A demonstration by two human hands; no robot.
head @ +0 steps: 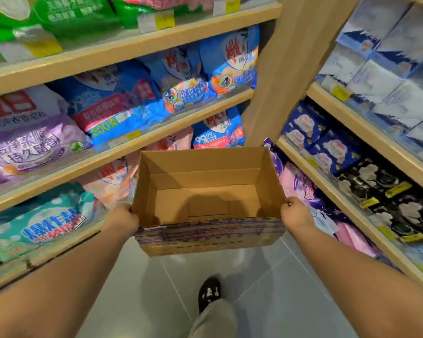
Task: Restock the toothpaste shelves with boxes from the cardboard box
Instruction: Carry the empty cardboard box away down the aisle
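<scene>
I carry an open cardboard box [205,189] in front of me, above the floor. Its inside is bare brown card with nothing in it; purple tape runs along its near wall. My left hand [123,219] grips the box's near left corner and my right hand [296,213] grips its near right corner, fingers curled around the edges. No toothpaste boxes or toothpaste shelves show in this view.
Wooden shelves [122,152] on the left hold bags of washing powder [122,103]. Shelves on the right [352,211] hold packs of pads and white tissue packs [386,76]. A wooden post [281,76] stands between them. Grey tiled floor [279,289] and my foot [209,292] lie below.
</scene>
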